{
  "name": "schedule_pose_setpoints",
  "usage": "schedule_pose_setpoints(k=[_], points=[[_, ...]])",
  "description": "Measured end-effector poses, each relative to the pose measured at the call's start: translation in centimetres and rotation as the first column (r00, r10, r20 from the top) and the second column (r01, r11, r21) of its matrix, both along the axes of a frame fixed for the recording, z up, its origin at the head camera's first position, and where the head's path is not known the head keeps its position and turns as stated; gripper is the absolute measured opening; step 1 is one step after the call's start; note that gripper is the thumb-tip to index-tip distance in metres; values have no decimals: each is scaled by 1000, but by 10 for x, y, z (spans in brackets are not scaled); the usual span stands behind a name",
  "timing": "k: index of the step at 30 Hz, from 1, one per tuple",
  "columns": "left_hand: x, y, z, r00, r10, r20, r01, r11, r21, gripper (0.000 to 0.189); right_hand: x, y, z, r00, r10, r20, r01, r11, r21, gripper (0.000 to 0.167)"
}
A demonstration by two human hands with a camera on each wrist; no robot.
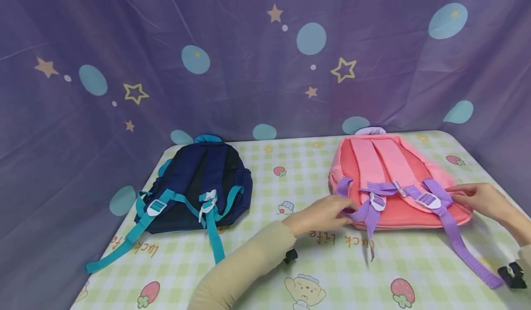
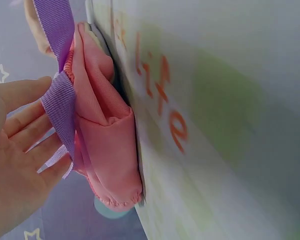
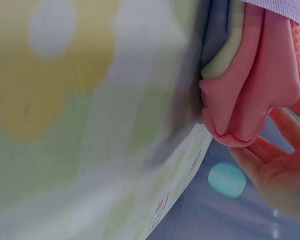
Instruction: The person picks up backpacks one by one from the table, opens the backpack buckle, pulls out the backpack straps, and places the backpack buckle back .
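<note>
A pink backpack (image 1: pixel 415 162) lies on the table with its shoulder straps facing up. Purple webbing straps (image 2: pixel 65 105) with white buckles (image 1: pixel 429 200) cross its lower part. At the backpack's lower left, my left hand (image 1: pixel 327 213) holds a purple strap between thumb and fingers; the strap hides some fingertips in the left wrist view. My right hand (image 1: pixel 483 200) touches the lower right side of the backpack, its fingers (image 3: pixel 287 127) fairly straight against the pink fabric. One long purple strap end (image 1: pixel 460 245) trails toward the front right.
A navy backpack (image 1: pixel 244 190) with teal straps (image 1: pixel 137 231) lies on the left, straps up as well. The checked tablecloth (image 1: pixel 249 277) covers the table. A purple curtain (image 1: pixel 249 98) with stars hangs behind it and at the sides.
</note>
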State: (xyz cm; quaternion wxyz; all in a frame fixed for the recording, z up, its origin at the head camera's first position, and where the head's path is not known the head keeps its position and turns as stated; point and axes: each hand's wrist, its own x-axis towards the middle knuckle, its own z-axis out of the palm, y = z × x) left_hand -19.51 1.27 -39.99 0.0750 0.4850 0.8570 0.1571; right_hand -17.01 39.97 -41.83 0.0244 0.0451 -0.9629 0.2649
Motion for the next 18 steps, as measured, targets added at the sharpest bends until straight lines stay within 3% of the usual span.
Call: schedule_pose_setpoints(k=[6,10,18], points=[[1,-23,4,999,41,25,-42,999,17,24,-2,-23,-3,994,76,-84,-80,996,-43,25],[1,-38,5,999,49,7,-49,999,15,23,-4,-37,-5,989,109,-103,-115,992,-56,25],[3,-68,3,998,63,-1,-63,998,25,22,-4,-65,-1,993,114,0,-114,989,-95,30]])
